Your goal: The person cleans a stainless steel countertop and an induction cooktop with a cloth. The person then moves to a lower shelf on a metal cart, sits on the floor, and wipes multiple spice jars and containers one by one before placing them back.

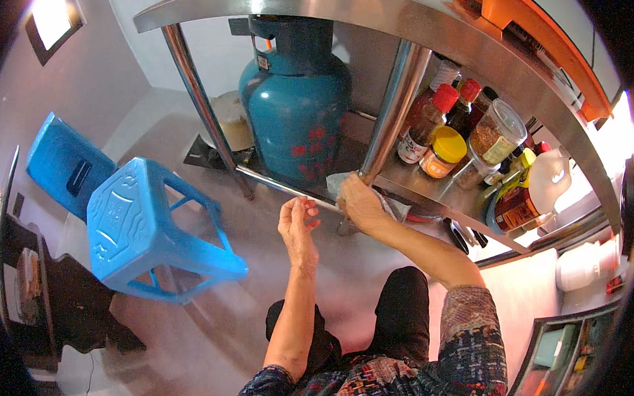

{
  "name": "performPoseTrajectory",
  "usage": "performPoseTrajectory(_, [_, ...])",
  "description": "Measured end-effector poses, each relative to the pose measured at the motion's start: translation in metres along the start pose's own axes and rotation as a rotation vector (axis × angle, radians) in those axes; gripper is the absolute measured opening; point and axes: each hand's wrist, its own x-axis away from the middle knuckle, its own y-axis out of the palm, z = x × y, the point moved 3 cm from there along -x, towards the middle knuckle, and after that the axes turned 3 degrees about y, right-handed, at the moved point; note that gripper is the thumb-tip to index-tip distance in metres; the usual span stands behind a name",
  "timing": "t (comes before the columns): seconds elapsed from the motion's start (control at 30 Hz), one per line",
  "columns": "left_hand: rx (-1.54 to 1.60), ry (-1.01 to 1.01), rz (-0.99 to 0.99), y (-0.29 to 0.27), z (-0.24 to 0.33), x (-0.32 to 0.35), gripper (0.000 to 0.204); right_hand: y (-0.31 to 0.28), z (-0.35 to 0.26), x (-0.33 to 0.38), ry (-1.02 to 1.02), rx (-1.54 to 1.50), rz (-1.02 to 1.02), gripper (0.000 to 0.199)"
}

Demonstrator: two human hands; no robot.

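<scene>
My right hand [362, 203] is closed on a pale greyish cloth [397, 209], at the foot of the shiny metal table leg [395, 106]. The cloth sticks out on both sides of the hand; its middle is hidden under the fingers. To the left, my left hand [298, 229] hovers in front of the lower metal rail [279, 186], palm turned inward. Its fingers are loosely bent and slightly apart, with nothing visible in them. Behind the rail stands a teal gas cylinder [295, 120] with a dark collar.
On the lower shelf at right stand red-capped bottles [424, 121], a yellow-lidded jar [444, 152], a clear tub [497, 131] and a large jug [523, 195]. A blue plastic stool [131, 219] is at left. Overhead runs the steel tabletop edge [379, 8], an orange object [539, 38] on it.
</scene>
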Motion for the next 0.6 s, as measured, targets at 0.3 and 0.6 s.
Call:
performPoseTrajectory(0.3, [-0.018, -0.059, 0.018, -0.016, 0.01, -0.003, 0.017, 0.083, -0.047, 0.04, -0.362, 0.936, -0.024, 0.03])
performPoseTrajectory(0.6, [-0.069, -0.08, -0.042, -0.013, 0.004, 0.0, 0.018, -0.125, 0.074, 0.004, -0.036, 0.339, 0.103, 0.035])
